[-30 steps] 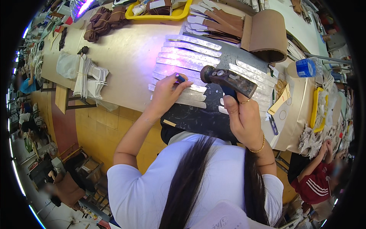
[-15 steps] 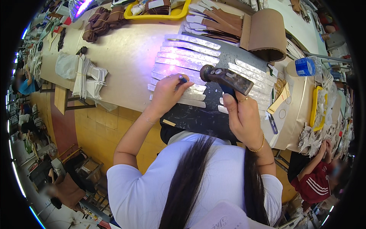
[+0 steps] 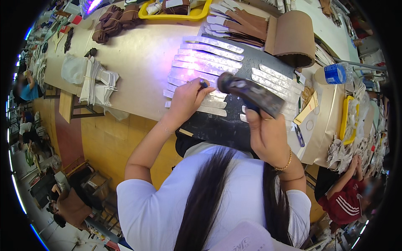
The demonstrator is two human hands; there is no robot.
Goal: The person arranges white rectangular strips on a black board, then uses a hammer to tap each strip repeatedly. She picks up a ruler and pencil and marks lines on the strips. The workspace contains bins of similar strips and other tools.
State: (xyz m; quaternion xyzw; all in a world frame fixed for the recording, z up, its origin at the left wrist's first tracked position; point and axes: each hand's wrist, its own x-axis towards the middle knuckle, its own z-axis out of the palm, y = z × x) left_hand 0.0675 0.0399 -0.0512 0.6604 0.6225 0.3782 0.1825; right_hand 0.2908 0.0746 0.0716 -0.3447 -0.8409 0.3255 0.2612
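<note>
My left hand (image 3: 184, 100) is closed around a short dark rod that looks like a punch (image 3: 203, 83), its top poking out above the fingers. Its lower end is hidden by my hand, over a row of shiny silver strips (image 3: 205, 62) lying on a black board (image 3: 209, 129). In my right hand (image 3: 269, 140) is a hammer (image 3: 251, 93), gripped by its handle. The worn metal head is slightly blurred and hangs just right of the punch, apart from it as far as I can see. A second row of silver strips (image 3: 274, 85) lies beyond the hammer.
Brown and white strips (image 3: 238, 25) and a curved brown cardboard piece (image 3: 293, 37) lie at the back. A yellow tray (image 3: 176, 16) and bundled white pieces (image 3: 98, 83) are leftward. A bottle (image 3: 335, 74), snips (image 3: 300, 136) and a co-worker in a red shirt (image 3: 343, 201) are at right.
The hammer head has turned and shifted slightly, its right end now lower and farther right. My right hand has dropped a little. My left hand keeps its grip on the punch.
</note>
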